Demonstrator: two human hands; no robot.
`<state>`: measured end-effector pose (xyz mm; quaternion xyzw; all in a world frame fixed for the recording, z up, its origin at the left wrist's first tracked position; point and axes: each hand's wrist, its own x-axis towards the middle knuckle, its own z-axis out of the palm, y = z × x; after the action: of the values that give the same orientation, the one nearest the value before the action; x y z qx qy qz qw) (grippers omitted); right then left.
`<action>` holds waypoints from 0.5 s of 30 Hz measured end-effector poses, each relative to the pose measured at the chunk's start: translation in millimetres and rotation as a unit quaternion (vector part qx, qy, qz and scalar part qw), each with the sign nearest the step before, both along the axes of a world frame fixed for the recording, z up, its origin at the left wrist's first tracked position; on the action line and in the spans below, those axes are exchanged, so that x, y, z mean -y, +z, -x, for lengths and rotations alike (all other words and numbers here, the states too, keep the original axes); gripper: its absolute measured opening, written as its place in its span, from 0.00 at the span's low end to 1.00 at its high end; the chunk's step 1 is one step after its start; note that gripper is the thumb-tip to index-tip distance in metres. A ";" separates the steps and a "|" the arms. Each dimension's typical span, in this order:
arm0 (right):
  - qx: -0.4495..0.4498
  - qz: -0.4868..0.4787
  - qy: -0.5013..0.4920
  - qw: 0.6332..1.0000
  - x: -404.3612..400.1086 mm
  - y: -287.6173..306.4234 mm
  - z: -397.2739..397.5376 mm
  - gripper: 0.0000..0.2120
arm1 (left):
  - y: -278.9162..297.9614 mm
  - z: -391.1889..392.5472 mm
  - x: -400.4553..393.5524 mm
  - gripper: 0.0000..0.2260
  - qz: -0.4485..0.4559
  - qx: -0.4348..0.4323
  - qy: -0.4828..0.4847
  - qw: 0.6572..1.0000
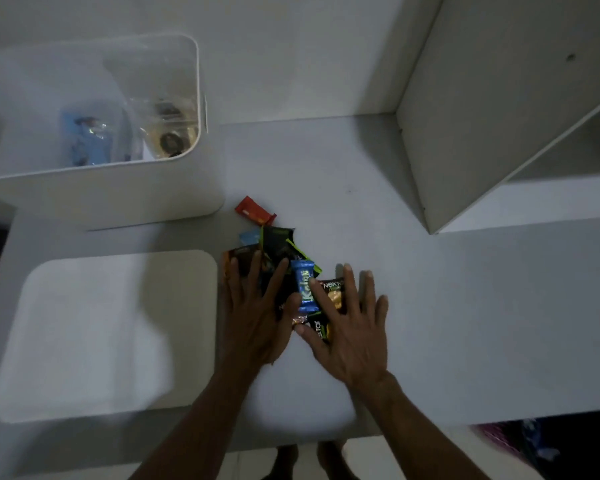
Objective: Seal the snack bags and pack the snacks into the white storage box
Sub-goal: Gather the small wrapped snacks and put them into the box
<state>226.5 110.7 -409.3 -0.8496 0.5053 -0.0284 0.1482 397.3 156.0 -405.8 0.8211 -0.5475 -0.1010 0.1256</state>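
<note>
Gathering the small shiny snack packets [284,271] with my left hand [257,320] and right hand [350,327], fingers flat and released; I should scoop them together toward the white plastic storage box [118,199]

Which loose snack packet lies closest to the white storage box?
The red packet, at the pile's far end beside the white storage box, untouched; the others lie nearer the hands.

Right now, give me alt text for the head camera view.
Two open hands, left hand and right hand, press on a pile of snack packets on a white table. An open white storage box holding bagged snacks stands behind its lid.
</note>
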 end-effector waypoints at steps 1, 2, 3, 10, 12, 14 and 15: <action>-0.007 0.005 0.016 1.000 5.8 -2.3 1.0 0.35 | -2.6 3.0 -3.2 0.28 0.007 -0.002 0.002 1.000; -0.010 0.007 0.024 1.000 10.1 -3.4 1.5 0.34 | -4.5 6.2 -7.2 0.29 0.013 0.000 0.005 1.000; -0.009 0.007 0.024 1.000 13.1 -4.8 1.7 0.33 | -5.8 10.1 -10.7 0.28 0.018 0.005 0.013 1.000; 0.029 0.028 0.068 0.997 34.3 -4.2 -9.1 0.36 | -13.1 8.7 -6.8 0.27 0.058 0.046 0.062 0.995; 0.012 0.043 0.129 0.991 43.7 -5.8 -12.6 0.32 | -14.7 4.4 -3.9 0.26 0.050 0.057 0.047 0.996; 0.022 0.069 0.137 0.988 48.2 -10.7 -9.6 0.30 | -13.5 6.0 -3.3 0.25 0.053 0.071 0.046 0.995; 0.034 0.085 0.127 0.988 48.1 -13.7 -6.1 0.31 | -12.8 8.0 -4.1 0.24 0.057 0.078 0.052 0.994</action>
<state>232.6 62.6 -423.0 -0.9147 0.3841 -0.0815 0.0954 389.3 160.1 -418.7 0.8454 -0.5171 0.0009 0.1341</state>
